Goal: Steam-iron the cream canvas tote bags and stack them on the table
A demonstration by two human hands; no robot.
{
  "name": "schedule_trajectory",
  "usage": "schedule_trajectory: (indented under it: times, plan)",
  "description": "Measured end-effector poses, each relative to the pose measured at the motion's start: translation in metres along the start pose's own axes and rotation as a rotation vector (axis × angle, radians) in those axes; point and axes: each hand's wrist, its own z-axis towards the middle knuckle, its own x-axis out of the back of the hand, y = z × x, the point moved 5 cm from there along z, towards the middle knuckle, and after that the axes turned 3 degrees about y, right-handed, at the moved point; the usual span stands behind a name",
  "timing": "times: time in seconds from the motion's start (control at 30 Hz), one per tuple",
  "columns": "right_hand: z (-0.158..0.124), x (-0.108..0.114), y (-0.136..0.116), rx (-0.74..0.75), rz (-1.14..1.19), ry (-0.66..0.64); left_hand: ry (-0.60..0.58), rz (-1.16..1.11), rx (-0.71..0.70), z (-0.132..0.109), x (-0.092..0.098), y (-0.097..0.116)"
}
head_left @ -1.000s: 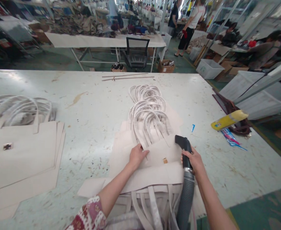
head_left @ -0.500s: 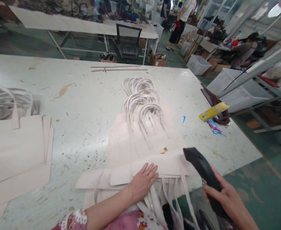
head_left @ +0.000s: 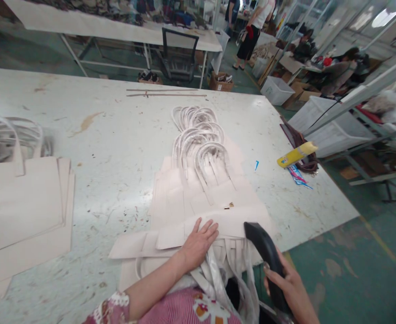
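Note:
My left hand (head_left: pixel 199 243) lies flat, fingers spread, on a stack of cream bag panels (head_left: pixel 171 237) at the table's near edge. White straps (head_left: pixel 240 258) hang from the panels over the edge. My right hand (head_left: pixel 292 288) is wrapped round a black curved hand tool with a flat, angled nozzle (head_left: pixel 265 245); its exact kind I cannot make out. The nozzle is at the right end of the panels; whether it touches them I cannot tell. Beyond lie cream bag pieces with looped handles (head_left: pixel 213 155). Two small gold-coloured metal bits (head_left: pixel 229 206) rest on them.
More cream bags with handles (head_left: pixel 22 193) are piled at the left. A yellow can (head_left: pixel 297 154) lies at the right by brown straps (head_left: pixel 302 144) and a blue-pink packet (head_left: pixel 298 176). Long thin strips (head_left: pixel 167 94) lie at the far edge; beyond stand a chair (head_left: pixel 179 54) and people.
My right hand has brought the black tool left and slightly down, its nozzle now at the panels' right end. My left hand stays flat on the panels. The view has shifted slightly.

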Motion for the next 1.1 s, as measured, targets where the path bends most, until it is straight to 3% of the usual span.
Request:
schedule_trajectory:
  times: [0.1,0.23,0.33,0.43,0.6,0.87,1.1]
  plan:
    - [0.002,-0.009,0.004,-0.002,-0.078,0.017,-0.01,0.021,-0.005,-0.009,-0.003,0.002]
    - [0.015,-0.02,-0.027,0.235,-0.245,0.153,0.025,0.067,0.01,-0.029,-0.007,0.008]
    - [0.009,-0.046,-0.05,0.365,-0.342,-0.129,0.066,0.066,0.026,-0.04,-0.007,0.009]
    - [-0.005,-0.079,-0.06,0.378,-0.429,-0.445,0.119,0.031,0.062,-0.047,-0.007,0.005]
    - [-0.001,-0.121,-0.081,0.363,-0.543,-0.495,0.159,0.071,0.224,-0.053,-0.016,-0.006]
    - [0.005,-0.161,-0.121,0.416,-0.768,-0.818,0.161,0.178,0.125,-0.056,-0.017,0.01]
    - [-0.001,-0.209,-0.138,0.555,-0.957,-0.916,0.152,0.143,0.122,-0.051,-0.022,0.012]
